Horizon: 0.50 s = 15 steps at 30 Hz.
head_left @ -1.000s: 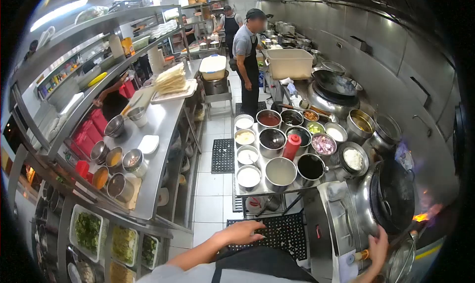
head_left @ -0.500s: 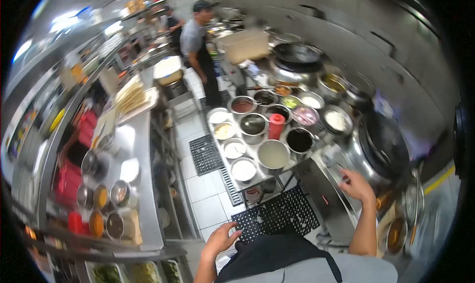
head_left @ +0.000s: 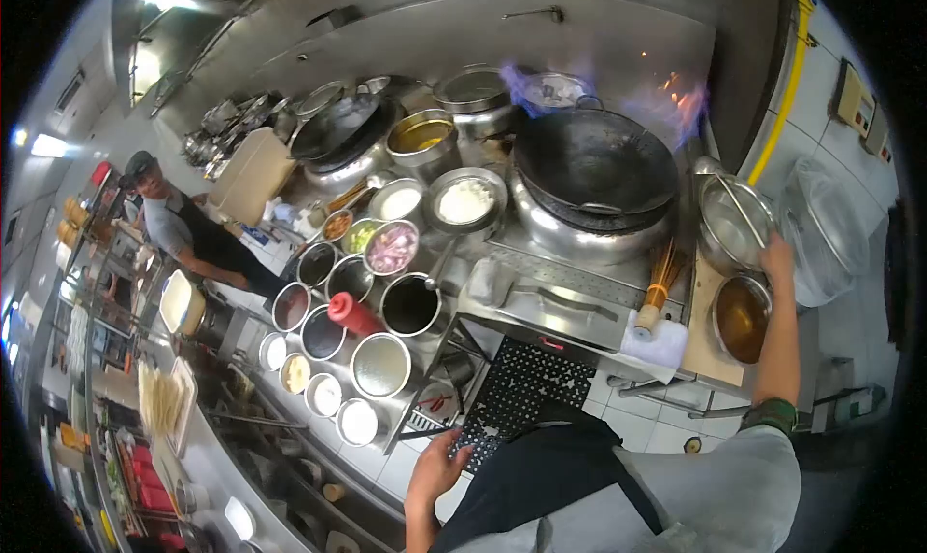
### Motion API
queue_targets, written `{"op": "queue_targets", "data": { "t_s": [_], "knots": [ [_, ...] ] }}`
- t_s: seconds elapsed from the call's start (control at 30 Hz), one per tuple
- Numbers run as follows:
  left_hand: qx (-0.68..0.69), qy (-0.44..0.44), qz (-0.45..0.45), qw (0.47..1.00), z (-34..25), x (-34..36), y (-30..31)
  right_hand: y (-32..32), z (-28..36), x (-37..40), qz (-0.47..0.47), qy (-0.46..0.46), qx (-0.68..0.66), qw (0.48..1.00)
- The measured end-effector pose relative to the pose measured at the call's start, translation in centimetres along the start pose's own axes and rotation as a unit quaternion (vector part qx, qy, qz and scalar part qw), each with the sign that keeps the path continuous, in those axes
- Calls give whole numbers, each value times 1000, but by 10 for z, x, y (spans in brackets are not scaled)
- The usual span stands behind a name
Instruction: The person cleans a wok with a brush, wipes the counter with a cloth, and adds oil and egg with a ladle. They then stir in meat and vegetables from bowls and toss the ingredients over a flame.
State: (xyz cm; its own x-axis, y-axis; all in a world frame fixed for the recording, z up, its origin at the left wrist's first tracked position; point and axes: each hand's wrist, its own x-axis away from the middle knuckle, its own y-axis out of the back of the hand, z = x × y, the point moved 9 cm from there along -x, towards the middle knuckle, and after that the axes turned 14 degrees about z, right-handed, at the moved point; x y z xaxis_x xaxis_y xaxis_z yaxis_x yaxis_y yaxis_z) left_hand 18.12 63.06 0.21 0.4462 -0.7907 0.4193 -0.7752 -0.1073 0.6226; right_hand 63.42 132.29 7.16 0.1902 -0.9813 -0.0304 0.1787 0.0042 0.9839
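A cook's right hand [head_left: 777, 258] reaches the end of a long-handled ladle [head_left: 742, 205] at a restaurant stove; whether the fingers are closed around the handle cannot be made out. The ladle slants across a metal bowl [head_left: 722, 242], its head resting by the far rim, while a second bowl of brown liquid [head_left: 743, 321] sits just beside it, close to the cook's forearm. The left hand [head_left: 439, 471] is open, fingers loosely bent, low beside a dark apron [head_left: 526, 485]. At center, a blackened wok [head_left: 594, 162] rests on its burner, with blue and orange flames [head_left: 686, 109] flaring behind it. A bamboo wok brush [head_left: 659, 290] stands at the stove's front edge on a folded white cloth [head_left: 659, 348]. To the left, a red squeeze bottle [head_left: 355, 314] leans among pots of sauces, near a bowl of chopped onion [head_left: 391, 248]. Beyond them, an aproned co-worker [head_left: 208, 229] stands in the aisle.
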Motion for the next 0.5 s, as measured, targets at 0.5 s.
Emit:
{"op": "queue_targets", "data": {
  "t_s": [0.5],
  "knots": [
    [39, 14, 0, 999, 1, -33, 9, -36, 7, -43, 3, 104, -122, 987]
  ]
}}
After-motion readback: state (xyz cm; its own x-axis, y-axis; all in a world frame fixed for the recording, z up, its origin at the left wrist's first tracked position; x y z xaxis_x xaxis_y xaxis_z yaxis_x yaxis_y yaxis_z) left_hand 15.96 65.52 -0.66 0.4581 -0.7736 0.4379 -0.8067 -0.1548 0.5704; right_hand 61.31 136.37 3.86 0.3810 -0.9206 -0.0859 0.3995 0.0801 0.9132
